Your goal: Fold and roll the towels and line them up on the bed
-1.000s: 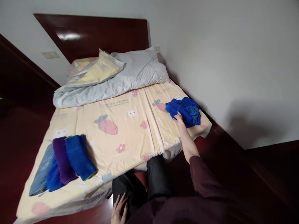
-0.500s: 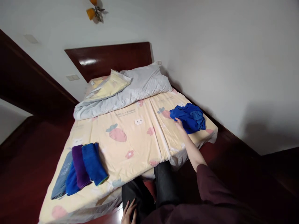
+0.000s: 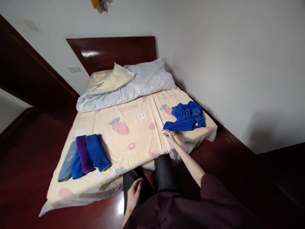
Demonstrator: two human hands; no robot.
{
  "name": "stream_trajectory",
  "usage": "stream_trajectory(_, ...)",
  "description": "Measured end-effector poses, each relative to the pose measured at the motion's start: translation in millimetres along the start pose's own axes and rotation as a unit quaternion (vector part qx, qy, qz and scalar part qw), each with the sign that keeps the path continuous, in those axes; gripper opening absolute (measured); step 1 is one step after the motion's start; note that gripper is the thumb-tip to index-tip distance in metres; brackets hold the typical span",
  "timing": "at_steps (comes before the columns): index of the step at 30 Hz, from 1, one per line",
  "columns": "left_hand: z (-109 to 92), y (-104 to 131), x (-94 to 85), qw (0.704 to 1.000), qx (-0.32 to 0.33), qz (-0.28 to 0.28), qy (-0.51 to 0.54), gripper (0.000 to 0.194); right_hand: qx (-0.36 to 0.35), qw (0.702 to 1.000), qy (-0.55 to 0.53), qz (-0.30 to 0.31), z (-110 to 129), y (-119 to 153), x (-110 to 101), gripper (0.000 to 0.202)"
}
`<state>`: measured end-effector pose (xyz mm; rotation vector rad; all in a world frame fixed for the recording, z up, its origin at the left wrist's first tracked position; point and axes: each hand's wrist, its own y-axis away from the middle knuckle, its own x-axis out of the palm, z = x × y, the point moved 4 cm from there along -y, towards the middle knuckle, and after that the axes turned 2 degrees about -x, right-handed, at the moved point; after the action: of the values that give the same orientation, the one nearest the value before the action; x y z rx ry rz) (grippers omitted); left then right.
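A crumpled blue cloth (image 3: 188,117) lies on the right side of the bed, one end stretched toward me. My right hand (image 3: 169,136) pinches the tip of that stretched end. Over my left thigh, my left hand (image 3: 134,192) is held with its fingers apart and nothing in it. Folded cloths rest side by side at the bed's near left: a grey-blue one (image 3: 67,163), a blue one (image 3: 77,165) partly covered, a purple one (image 3: 85,156) and another blue one (image 3: 98,152).
The bed (image 3: 133,136) has a cream patterned sheet. A grey quilt (image 3: 147,79) and a yellow pillow (image 3: 115,79) lie by the dark red headboard (image 3: 119,51). White walls stand behind and to the right.
My right hand has moved left and toward me, drawing out a corner of the blue cloth. My left hand has risen a little along my thigh. The view has tilted down slightly.
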<state>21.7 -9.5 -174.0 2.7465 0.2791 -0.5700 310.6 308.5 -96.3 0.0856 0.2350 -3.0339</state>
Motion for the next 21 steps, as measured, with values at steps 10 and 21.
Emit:
stream_trajectory(10,-99,-35,4.2,0.973,0.128,-0.177,0.072,0.068,-0.208,0.932,0.059,0.29,89,123,134,0.029)
stream_trajectory(21,-115,7,-44.5,0.951,0.198,-0.221,-0.084,0.023,-0.224,0.944,0.083,0.227,90,184,147,0.025)
